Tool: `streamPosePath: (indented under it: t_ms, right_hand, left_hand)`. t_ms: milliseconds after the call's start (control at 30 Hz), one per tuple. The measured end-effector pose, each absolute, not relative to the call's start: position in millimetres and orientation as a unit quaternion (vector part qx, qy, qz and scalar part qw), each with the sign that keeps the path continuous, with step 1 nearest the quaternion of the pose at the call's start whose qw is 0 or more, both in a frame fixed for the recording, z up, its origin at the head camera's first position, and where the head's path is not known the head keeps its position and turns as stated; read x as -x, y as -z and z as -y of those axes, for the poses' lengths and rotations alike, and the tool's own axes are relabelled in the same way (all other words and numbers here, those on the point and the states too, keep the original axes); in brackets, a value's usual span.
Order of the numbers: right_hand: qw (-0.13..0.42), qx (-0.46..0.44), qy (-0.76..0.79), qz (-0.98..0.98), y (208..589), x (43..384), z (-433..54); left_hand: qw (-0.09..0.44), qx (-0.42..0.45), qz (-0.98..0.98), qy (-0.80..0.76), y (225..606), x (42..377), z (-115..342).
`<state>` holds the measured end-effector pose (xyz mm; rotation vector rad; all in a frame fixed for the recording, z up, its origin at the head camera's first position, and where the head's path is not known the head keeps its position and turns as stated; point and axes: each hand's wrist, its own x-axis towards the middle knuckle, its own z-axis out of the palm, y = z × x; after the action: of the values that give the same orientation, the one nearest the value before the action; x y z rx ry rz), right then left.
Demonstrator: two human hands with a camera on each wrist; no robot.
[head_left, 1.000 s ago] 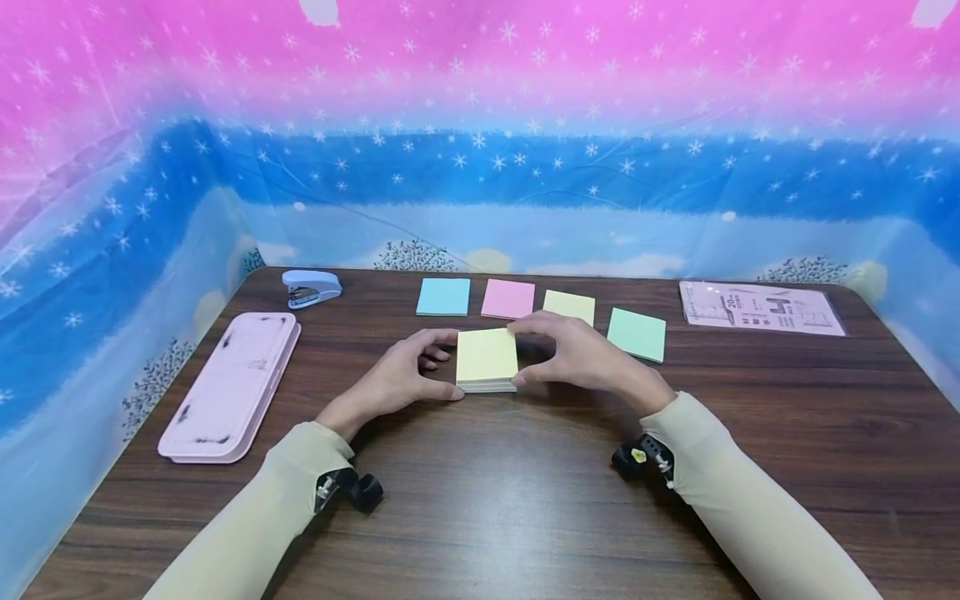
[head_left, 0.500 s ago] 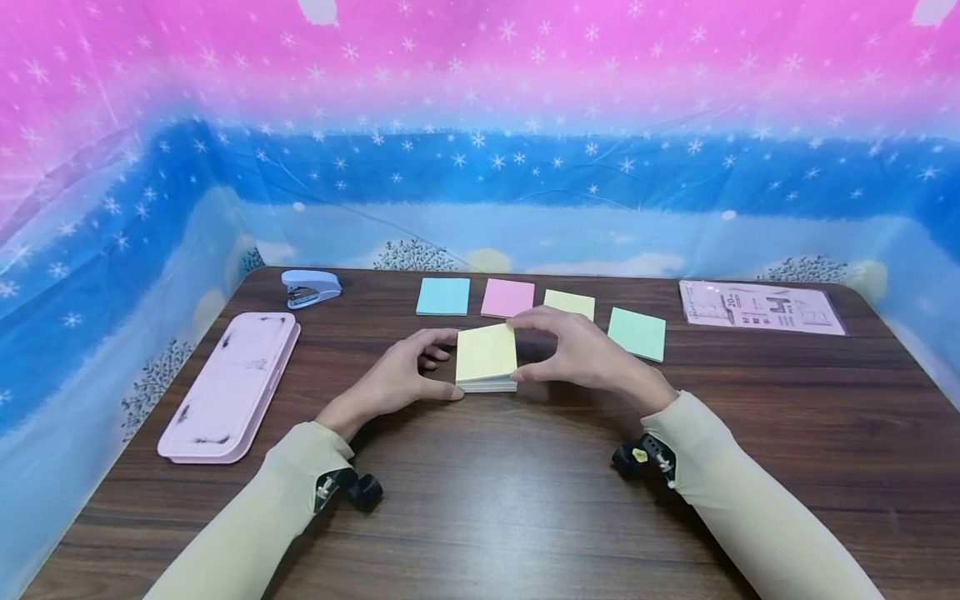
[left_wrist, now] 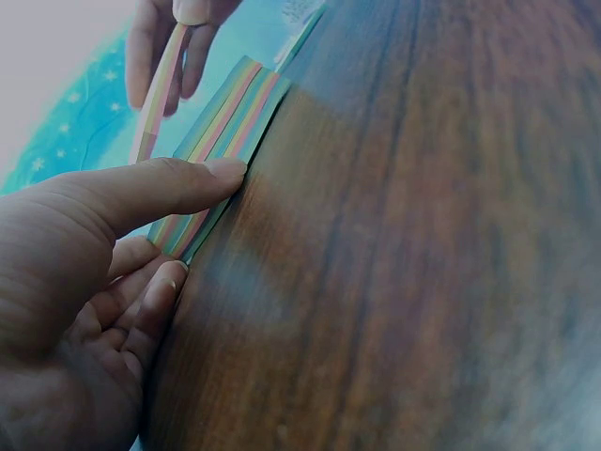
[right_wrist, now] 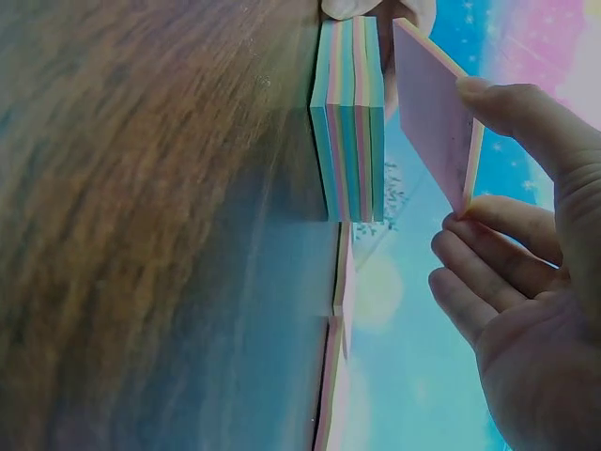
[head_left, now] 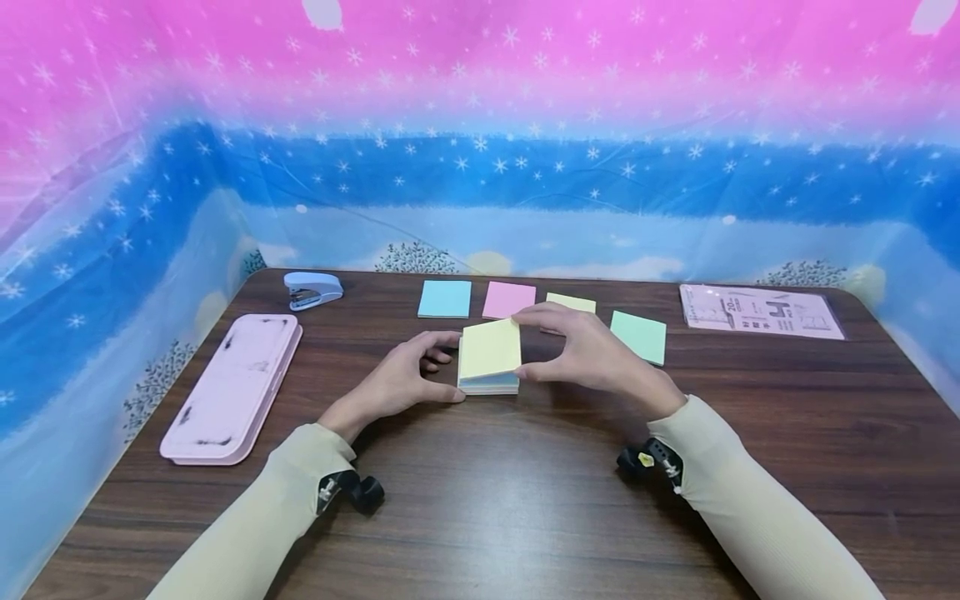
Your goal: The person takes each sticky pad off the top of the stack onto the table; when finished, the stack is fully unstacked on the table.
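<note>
In the head view my right hand (head_left: 588, 350) pinches a yellow-topped sticky note pad (head_left: 490, 348) at its right side. The pad is tilted, its near right corner raised off a stack of sticky notes (head_left: 489, 389). Its underside looks pink in the right wrist view, where a gap parts the pad (right_wrist: 432, 113) from the stack (right_wrist: 349, 122). My left hand (head_left: 393, 379) holds the stack at its left side, thumb (left_wrist: 188, 188) in front and fingers behind. Blue, pink, yellow and green layers show along the stack's edge (left_wrist: 249, 103). The stack stands on the table.
Behind the hands lie blue (head_left: 444, 298), pink (head_left: 510, 298), yellow (head_left: 573, 301) and green (head_left: 637, 337) pads in a row. A pink case (head_left: 232, 387) and a blue stapler (head_left: 318, 289) are at left. A printed pink packet (head_left: 761, 311) lies back right.
My right hand has raised the yellow-topped pad from lying flat on the stack to a tilt, opening a gap with a bluish layer below. The left hand has stayed in place.
</note>
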<state>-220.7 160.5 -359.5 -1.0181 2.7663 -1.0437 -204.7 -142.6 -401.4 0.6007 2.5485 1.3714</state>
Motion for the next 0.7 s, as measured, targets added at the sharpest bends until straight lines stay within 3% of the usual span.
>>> streamPosePath:
  t_ms: [367,700]
  right_hand:
    - [0.001,0.314,0.345,-0.885,350.7,215.0,-175.6]
    - [-0.039,0.307,0.314,-0.898,341.3,214.7,-202.2]
  left_hand:
    - [0.095,-0.207,-0.854,-0.467,401.3,203.5,144.3]
    - [0.093,-0.210,-0.852,-0.470,401.4,203.4,145.0]
